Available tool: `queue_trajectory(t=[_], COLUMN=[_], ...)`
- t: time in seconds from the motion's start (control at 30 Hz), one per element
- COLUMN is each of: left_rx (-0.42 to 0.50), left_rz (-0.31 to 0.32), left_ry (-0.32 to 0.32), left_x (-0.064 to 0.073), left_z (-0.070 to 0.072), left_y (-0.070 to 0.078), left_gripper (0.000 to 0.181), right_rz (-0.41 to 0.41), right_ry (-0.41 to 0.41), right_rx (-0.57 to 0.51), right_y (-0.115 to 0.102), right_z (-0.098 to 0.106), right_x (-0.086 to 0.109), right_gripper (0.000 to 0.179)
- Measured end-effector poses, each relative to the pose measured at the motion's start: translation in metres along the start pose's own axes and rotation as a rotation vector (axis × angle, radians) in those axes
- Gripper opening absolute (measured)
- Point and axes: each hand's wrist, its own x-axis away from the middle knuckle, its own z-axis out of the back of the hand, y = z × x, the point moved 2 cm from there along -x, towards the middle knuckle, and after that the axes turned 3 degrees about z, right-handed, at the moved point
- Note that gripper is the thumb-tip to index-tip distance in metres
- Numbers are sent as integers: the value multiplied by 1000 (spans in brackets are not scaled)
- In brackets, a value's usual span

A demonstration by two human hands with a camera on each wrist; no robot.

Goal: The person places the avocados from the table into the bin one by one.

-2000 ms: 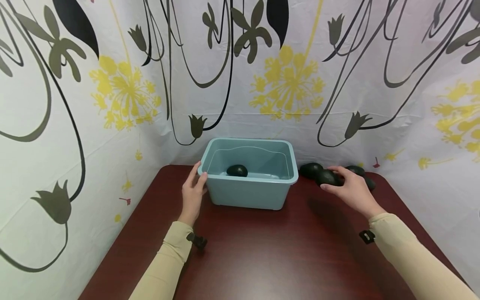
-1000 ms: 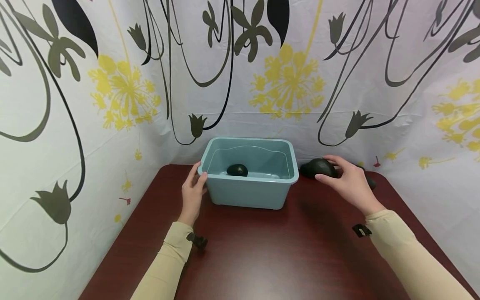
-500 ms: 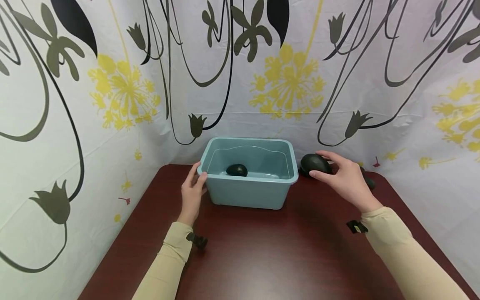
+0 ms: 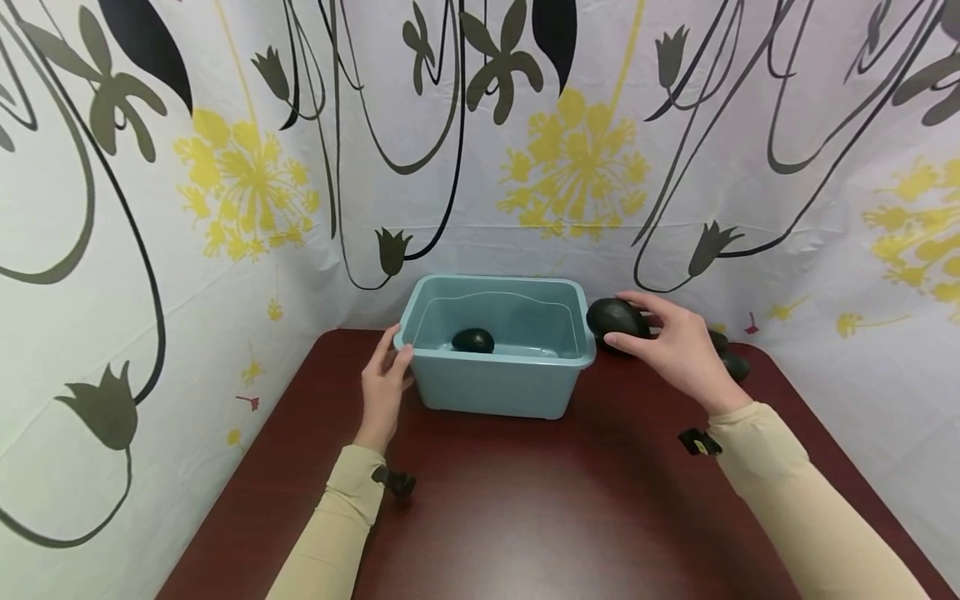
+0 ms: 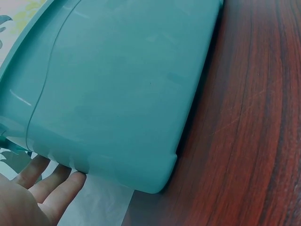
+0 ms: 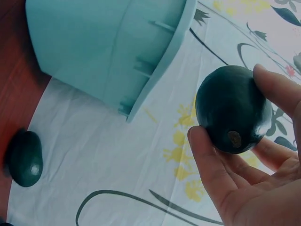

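My right hand [image 4: 678, 346] holds a dark green avocado [image 4: 617, 317] between thumb and fingers, beside the right rim of a light blue plastic bin [image 4: 487, 385]. In the right wrist view, the avocado [image 6: 231, 110] shows its brown stem scar, with fingertips around its sides. Inside the bin one avocado [image 4: 473, 340] lies toward the left. My left hand [image 4: 384, 387] is at the bin's near left corner; in the left wrist view its fairly straight fingers [image 5: 61, 193] touch the outer wall just under the rim, the thumb hidden there.
More avocados [image 4: 734, 366] lie at the table's back right, partly behind my right hand. One avocado [image 6: 26, 159] rests on the table near the bin in the right wrist view. A flower-patterned cloth [image 4: 480, 192] hangs behind the dark red wooden table [image 4: 510, 500].
My right hand has lifted the avocado from the group at the back right and carried it left and upward to the bin's right rim. The left hand has stayed at its corner.
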Motion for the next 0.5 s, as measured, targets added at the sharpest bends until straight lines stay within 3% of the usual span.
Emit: queue_trajectory(t=[0.5], left_rx=[2], left_rz=[2], left_ry=[6], left_x=[0], left_z=[0], left_y=[-1], left_gripper=[52], right_rz=[36], right_ry=[-13], right_rx=[-29], right_y=[-30], right_z=[-3], right_x=[-18], right_gripper=[63])
